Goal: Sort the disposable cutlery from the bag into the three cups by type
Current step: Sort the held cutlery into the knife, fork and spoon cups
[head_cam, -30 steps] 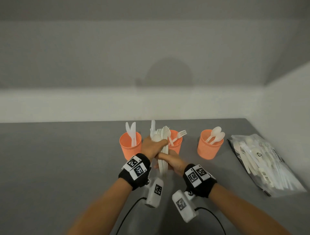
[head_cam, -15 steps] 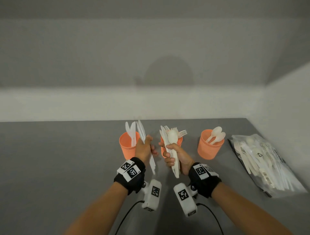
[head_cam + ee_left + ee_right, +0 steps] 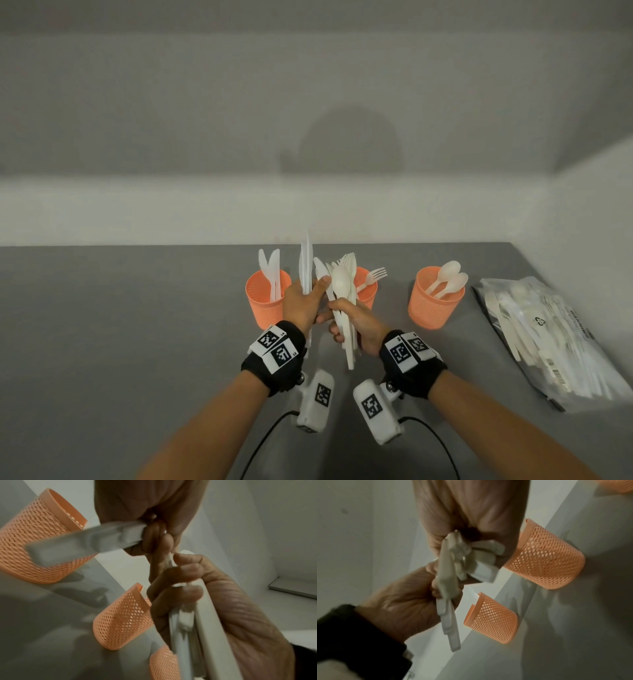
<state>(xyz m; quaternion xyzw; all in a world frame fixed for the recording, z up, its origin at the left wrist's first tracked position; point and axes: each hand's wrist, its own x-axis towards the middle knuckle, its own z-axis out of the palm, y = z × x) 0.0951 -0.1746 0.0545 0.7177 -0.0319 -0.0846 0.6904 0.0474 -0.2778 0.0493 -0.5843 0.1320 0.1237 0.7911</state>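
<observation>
Both hands have closed together again before the fork cup point(image 3: 366, 291): left hand point(image 3: 303, 305) grips knives point(image 3: 306, 265), thumb reaching the mixed bunch point(image 3: 342, 294) clutched by right hand point(image 3: 359, 323), probably picking another knife.

The three orange cups point(image 3: 436, 301) look like matt plastic with a fine open mesh wall and a smooth solid rim, and the cutlery point(image 3: 344, 301) is off-white plastic with a smooth, dull finish. The bag point(image 3: 561, 346) is thin clear film, glossy and crinkled. The grey worktop point(image 3: 120, 342) is smooth and matt, and the wrist bands point(image 3: 274, 363) are black cloth with matt printed markers.
</observation>
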